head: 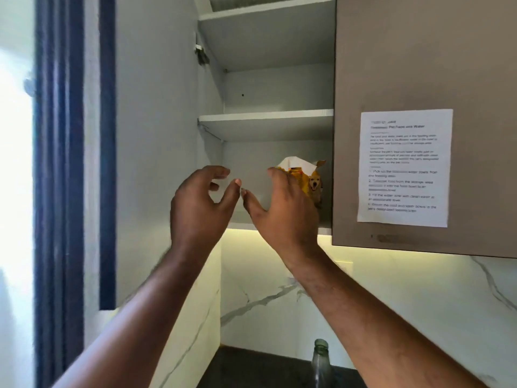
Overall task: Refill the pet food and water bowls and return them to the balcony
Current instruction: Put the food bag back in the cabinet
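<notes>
Head view, nearest first: a clear glass bottle (321, 359) with no cap stands on the dark counter (251, 371) below, and both forearms rise past it toward the open wall cupboard. The left hand (200, 204) is spread wide, fingers curled, thumb tip close to the other thumb, and it holds nothing. The right hand (282, 208) is also open, its fingers reaching onto the front of the pet food bag (313, 182); whether they press it or only hover just before it cannot be told. That yellow bag, printed with a dog and torn open at a white top flap, stands on the lowest shelf (240, 226), at its right end beside the closed door with the taped instruction sheet (404, 168). It looks like a soft, crinkly pouch, probably light and floppy; gripping both sides of the body below the torn mouth, kept upright, would avoid spilling kibble.
</notes>
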Tool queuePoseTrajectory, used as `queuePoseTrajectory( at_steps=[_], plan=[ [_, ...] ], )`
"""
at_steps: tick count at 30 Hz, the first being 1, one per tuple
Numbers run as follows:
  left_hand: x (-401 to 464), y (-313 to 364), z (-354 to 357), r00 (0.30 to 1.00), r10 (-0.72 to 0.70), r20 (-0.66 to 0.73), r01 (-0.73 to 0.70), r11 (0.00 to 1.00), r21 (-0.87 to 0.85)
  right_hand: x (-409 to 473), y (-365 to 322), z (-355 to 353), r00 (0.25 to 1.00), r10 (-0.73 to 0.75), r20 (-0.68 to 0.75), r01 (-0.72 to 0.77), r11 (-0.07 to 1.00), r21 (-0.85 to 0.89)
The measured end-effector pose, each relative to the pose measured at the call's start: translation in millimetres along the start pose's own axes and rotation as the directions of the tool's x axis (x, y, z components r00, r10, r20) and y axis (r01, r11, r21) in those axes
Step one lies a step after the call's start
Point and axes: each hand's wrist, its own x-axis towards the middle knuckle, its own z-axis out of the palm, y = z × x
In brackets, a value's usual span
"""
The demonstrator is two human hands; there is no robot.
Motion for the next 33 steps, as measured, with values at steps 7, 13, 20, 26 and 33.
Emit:
queuePoseTrajectory(
  at_steps=[7,13,20,26,33],
  plan=[
    [-3.5,24.7,-100.8,0.944,0.250,-0.214,-0.248,0.968,0.036,-7.5,-84.1,-14.6,0.998,-0.034,-0.062,0.045,0.982,0.186],
    [2.6,-22.8,-161.6,0.950,0.105,-0.295,-0.113,0.993,-0.012,-16.8,-145.3,-9.0,0.997,-0.041,-0.059,0.055,0.963,0.263],
    [-4.8,-77.0,-141.9,0.957,-0.148,0.250,0.244,0.876,-0.415,-35.0,-186.9,0.8,0.999,-0.035,-0.039,0.044,0.967,0.252],
    [-14.6,-77.2,-108.9,0.963,-0.011,0.271,0.160,0.830,-0.534,-46.3,-176.9,-1.2,0.992,-0.071,-0.099,0.081,0.992,0.096],
    [-19.3,-99.0,-59.2,0.878,0.233,0.419,0.021,0.855,-0.518,-46.4,-94.7,-13.4,0.974,-0.148,-0.173,0.114,0.974,-0.194]
  ],
)
